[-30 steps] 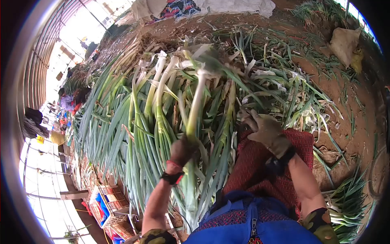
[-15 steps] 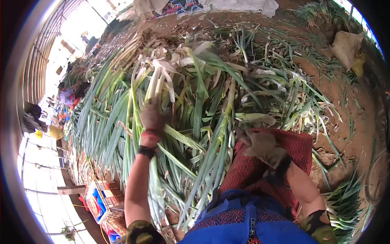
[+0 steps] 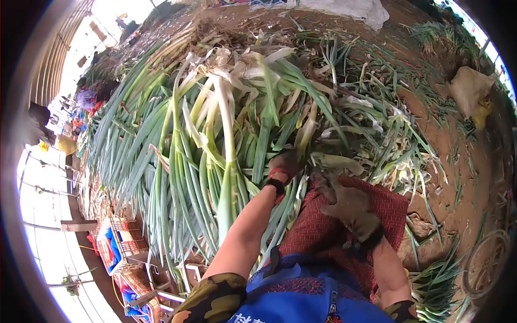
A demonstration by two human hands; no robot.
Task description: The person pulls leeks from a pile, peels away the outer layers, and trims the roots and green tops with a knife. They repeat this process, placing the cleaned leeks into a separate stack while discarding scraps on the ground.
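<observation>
A big heap of long green onions (image 3: 161,140) with white stems spreads before me, their roots toward the far side. My left hand (image 3: 284,164), gloved with a red cuff and dark band, is closed around a green onion stalk (image 3: 307,132); its fingertips are mostly hidden. To its left, a thick pale-stemmed green onion (image 3: 223,102) lies on top of the heap. My right hand (image 3: 347,203), in a dirty glove, hovers over the red patterned cloth (image 3: 318,226) on my leg. Its thumb and fingers are apart, close to a cut pale stalk (image 3: 336,162).
Peeled leaves and scraps (image 3: 398,124) cover the soil on the right. A tan sack (image 3: 469,89) stands farther off, and more onions (image 3: 439,285) lie at lower right. Woven baskets (image 3: 129,237) are at lower left. A white sheet (image 3: 350,11) lies at the far side.
My left hand has let go of the onions on the left and moved right to another stalk. A pale-stemmed onion now lies where it was. My right hand has barely moved.
</observation>
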